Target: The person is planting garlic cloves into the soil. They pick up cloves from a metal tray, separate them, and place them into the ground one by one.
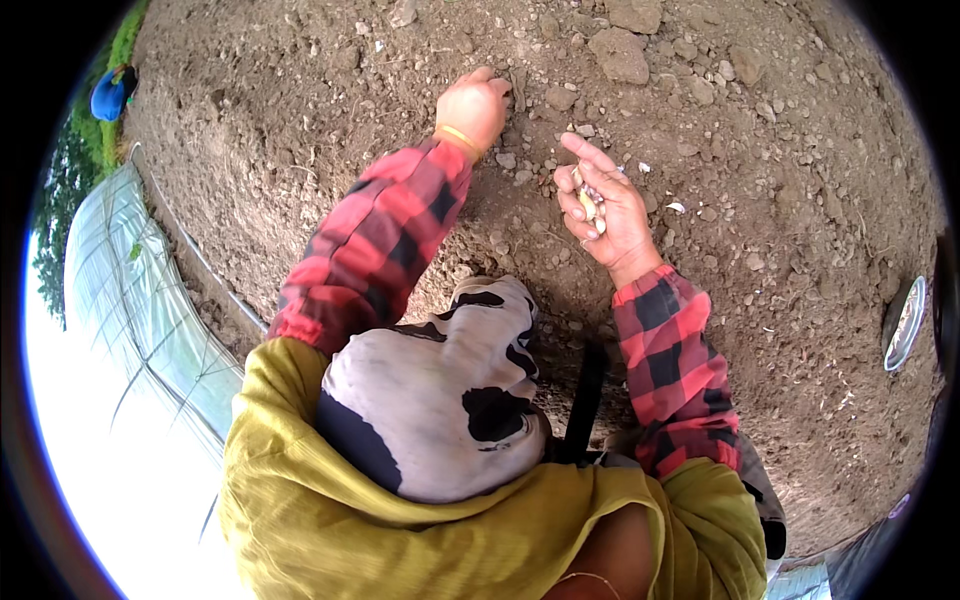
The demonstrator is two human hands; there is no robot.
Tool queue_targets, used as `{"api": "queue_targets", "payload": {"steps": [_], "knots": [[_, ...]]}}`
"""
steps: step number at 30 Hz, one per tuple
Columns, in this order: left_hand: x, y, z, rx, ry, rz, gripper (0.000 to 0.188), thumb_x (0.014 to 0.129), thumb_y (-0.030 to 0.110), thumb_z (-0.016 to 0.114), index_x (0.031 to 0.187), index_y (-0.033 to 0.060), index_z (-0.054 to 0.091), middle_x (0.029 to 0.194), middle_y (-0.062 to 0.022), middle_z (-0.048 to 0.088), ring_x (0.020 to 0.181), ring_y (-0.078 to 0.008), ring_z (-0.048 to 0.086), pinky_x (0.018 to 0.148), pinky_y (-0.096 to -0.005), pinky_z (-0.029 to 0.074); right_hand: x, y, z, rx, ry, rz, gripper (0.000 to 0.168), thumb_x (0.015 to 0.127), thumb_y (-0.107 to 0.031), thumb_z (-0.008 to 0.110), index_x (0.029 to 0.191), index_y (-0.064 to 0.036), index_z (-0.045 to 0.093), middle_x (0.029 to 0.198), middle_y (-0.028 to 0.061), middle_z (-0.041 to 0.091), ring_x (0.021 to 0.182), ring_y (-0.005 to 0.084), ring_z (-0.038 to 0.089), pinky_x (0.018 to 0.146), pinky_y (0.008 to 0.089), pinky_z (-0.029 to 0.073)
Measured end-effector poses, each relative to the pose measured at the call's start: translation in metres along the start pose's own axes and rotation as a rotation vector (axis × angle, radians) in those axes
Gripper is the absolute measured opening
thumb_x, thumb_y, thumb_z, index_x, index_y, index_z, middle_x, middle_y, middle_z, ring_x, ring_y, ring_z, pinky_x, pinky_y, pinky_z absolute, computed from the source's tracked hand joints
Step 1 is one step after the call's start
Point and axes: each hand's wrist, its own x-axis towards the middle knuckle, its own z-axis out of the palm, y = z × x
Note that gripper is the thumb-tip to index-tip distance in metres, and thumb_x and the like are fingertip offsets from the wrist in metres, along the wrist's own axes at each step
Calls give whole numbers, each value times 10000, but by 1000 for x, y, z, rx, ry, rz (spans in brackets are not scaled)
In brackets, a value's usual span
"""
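Note:
My left hand [472,109], with a yellow band at the wrist, is down at the brown soil [337,97]; its fingers are curled and their tips are hidden, so whether they pinch anything cannot be told. To its right, my right hand [604,199] is turned partly palm up and holds several garlic cloves [589,201] against its curled fingers, the index finger stretched out. Small white flakes, like clove skin [676,207], lie on the soil beside that hand.
Large clods [619,56] lie beyond my hands. A shallow, clear-rimmed container [905,324] rests at the far right. Plastic sheeting over a frame [142,262] and a pale pipe or hose [202,255] run along the left. A person in blue [109,96] is bent over at the upper left.

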Motion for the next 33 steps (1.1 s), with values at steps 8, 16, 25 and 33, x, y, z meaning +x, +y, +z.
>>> {"api": "queue_targets", "payload": {"steps": [8, 16, 25, 33], "knots": [[-41, 62, -72, -1386, -587, -299, 69, 836, 56, 632, 874, 6, 661, 762, -26, 625, 750, -115, 611, 697, -247, 497, -2, 5, 17, -250, 50, 82, 516, 935, -269, 495, 1395, -140, 300, 678, 63, 509, 468, 126, 478, 315, 211, 295], [-15, 0, -58, -786, -224, -465, 99, 802, 96, 671, 873, 27, 669, 772, -38, 673, 706, -102, 615, 645, -253, 495, 0, -3, 18, -264, 130, 62, 401, 902, -217, 561, 1260, -80, 444, 633, 50, 504, 404, 99, 442, 305, 195, 276], [15, -51, 12, 3, -180, -173, 109, 709, 179, 633, 756, 82, 623, 766, -114, 636, 738, -302, 616, 688, -396, 502, -10, -38, -5, -611, 379, -51, 175, 867, -189, 609, 924, -24, 589, 608, 21, 532, 399, 75, 447, 326, 199, 307], [-1, 5, -17, 70, -77, -92, 66, 772, 203, 623, 773, 147, 658, 854, -68, 601, 771, -250, 610, 653, -365, 516, -18, -39, -6, -850, 443, -32, 166, 862, -203, 612, 869, -38, 614, 579, -14, 517, 395, 49, 423, 331, 198, 274]]}}
